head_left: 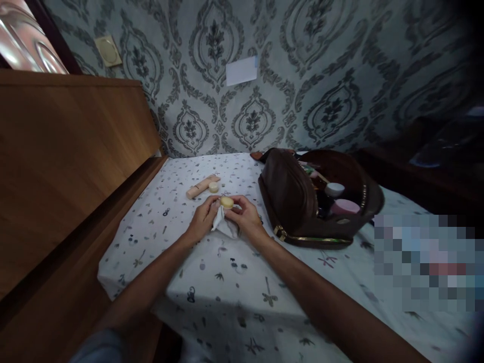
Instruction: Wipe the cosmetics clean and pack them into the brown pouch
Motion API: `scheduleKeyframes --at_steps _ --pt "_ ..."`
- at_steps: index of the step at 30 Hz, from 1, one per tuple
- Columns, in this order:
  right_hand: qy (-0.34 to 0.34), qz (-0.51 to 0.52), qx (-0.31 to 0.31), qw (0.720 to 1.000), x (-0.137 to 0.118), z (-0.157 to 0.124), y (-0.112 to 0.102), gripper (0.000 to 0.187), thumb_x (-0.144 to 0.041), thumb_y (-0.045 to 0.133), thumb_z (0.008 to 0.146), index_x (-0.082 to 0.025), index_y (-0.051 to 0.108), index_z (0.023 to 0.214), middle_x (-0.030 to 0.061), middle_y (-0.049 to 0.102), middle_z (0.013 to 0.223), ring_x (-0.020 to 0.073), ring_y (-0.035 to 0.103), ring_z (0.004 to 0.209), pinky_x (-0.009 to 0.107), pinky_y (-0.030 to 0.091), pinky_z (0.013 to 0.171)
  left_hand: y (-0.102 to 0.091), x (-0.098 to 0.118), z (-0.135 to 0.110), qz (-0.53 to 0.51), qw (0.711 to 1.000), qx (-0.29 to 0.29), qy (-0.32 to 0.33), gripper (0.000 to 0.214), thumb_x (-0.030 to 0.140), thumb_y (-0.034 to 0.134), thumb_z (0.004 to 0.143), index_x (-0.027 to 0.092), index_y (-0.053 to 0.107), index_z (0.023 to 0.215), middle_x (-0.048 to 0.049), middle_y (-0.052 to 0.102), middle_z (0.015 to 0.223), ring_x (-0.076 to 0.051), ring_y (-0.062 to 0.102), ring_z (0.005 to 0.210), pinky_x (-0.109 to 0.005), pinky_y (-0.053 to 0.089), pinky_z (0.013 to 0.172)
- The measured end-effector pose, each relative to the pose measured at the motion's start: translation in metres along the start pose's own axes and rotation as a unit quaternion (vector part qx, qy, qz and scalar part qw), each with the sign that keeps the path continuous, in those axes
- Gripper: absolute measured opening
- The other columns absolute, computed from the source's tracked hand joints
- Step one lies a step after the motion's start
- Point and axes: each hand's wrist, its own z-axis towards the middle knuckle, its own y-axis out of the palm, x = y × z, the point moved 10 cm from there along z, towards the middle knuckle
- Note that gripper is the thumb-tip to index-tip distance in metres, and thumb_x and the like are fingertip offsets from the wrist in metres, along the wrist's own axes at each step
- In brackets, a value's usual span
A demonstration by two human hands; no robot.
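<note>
Between my two hands is a small round yellow-lidded jar (227, 202), above the printed sheet. My left hand (203, 218) closes its fingers on the jar's left side, along with a white cloth or wipe (226, 227) that hangs below it. On the other side, the fingers of my right hand (246, 216) pinch the jar and touch the cloth. Just beyond lie a peach-coloured tube (202, 187) and a small cream-coloured jar (214, 187), with a tiny pale piece (223, 185) beside them.
An unzipped brown bag (289, 196) stands to the right, with a white-lidded container (335, 189) and a pink round item (345, 207) inside. A wooden cabinet (75, 136) borders the left. Patterned wallpaper (253, 121) rises behind. The right side has a blurred-out patch.
</note>
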Motion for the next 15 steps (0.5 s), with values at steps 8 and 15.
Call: scheduleKeyframes --at_steps 8,15 --pt "0.059 0.041 -0.010 0.997 0.002 -0.006 0.006 0.051 -0.044 0.090 0.056 -0.023 0.069 0.098 0.0025 0.075 0.095 0.0176 0.067 0.079 0.030 0.054 0.072 0.009 0.000 -0.001 -0.009 0.999 -0.033 0.006 0.049 0.042 0.079 0.082 0.018 0.059 0.120 -0.0084 0.068 0.119 -0.027 0.063 0.114 -0.038 0.049 0.102" --pt "0.007 -0.049 -0.011 0.999 -0.008 -0.004 0.004 0.044 -0.045 0.084 0.063 -0.021 0.072 0.098 0.0061 0.075 0.100 0.0205 0.064 0.086 0.034 0.054 0.079 0.004 0.006 -0.001 0.027 0.999 -0.019 0.008 0.026 0.033 0.070 0.089 0.019 0.063 0.109 -0.0061 0.070 0.109 -0.026 0.064 0.105 -0.035 0.050 0.094"
